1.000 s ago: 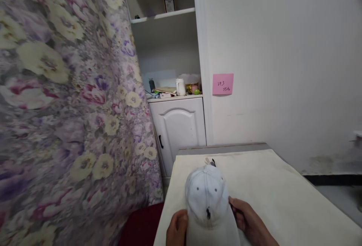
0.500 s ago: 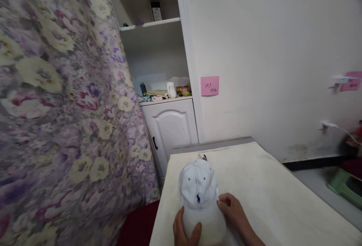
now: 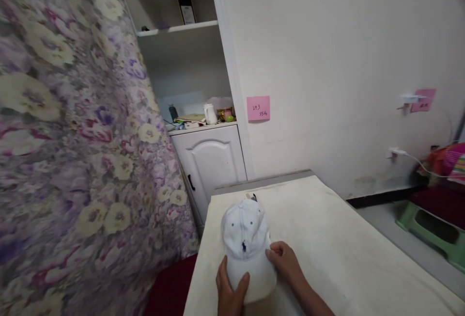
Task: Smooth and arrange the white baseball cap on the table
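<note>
A white baseball cap (image 3: 244,238) with a small dark logo lies on a cream cloth-covered table (image 3: 327,258), its brim toward me. My left hand (image 3: 229,289) grips the brim's left edge, thumb on top of the brim. My right hand (image 3: 285,260) pinches the cap's right side where the brim meets the crown.
A floral curtain (image 3: 72,136) hangs at the left. Behind the table stand a white cabinet (image 3: 209,161) with clutter on top and shelves above. A pink note (image 3: 258,108) sticks on the wall. A green stool (image 3: 432,226) sits on the floor at right.
The view has swung right and back, so more of the cap and the room's right side shows. My left thumb has come onto the brim; both hands stay on the cap.
</note>
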`<state>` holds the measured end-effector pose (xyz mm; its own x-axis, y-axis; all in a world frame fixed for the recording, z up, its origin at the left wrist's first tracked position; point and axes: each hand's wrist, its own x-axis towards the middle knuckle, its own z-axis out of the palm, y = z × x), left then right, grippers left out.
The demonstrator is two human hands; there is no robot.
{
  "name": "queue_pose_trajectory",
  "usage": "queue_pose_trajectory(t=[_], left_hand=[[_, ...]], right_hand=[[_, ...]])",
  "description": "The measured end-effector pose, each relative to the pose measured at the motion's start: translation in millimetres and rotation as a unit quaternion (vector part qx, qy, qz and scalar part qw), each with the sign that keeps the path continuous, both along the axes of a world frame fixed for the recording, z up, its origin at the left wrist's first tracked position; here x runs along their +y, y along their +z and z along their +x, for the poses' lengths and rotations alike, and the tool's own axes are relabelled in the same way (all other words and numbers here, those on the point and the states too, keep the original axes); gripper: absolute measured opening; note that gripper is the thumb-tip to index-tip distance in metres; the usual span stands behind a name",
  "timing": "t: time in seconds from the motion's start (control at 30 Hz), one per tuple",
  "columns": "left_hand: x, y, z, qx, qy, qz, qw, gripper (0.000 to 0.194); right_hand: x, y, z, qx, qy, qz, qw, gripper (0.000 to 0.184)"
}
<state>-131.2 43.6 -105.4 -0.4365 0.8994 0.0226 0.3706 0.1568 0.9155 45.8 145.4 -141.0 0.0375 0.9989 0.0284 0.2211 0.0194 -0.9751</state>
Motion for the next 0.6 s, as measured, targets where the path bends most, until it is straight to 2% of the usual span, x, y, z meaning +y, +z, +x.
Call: queue_pose_trajectory(t=[0.3,0.47,0.6], left_hand=[[-2.2,6.0,5.9,0.003,0.012,-0.002,1.0,0.081],[13.1,12.7,2.7,0.049,0.023,0.01,0.998,0.083],[22.1,10.4,5.1,0.066,0.039,0.005,0.997,0.084]], right_hand=[[-10.6,-2.8,-11.8,0.004,-0.029,-0.006,1.0,0.015],[-9.5,-3.9,-10.4,0.034,-0.014,-0.011,0.999,0.02],[-2.0,-2.6,-8.1,0.065,0.011,-0.006,0.998,0.02]])
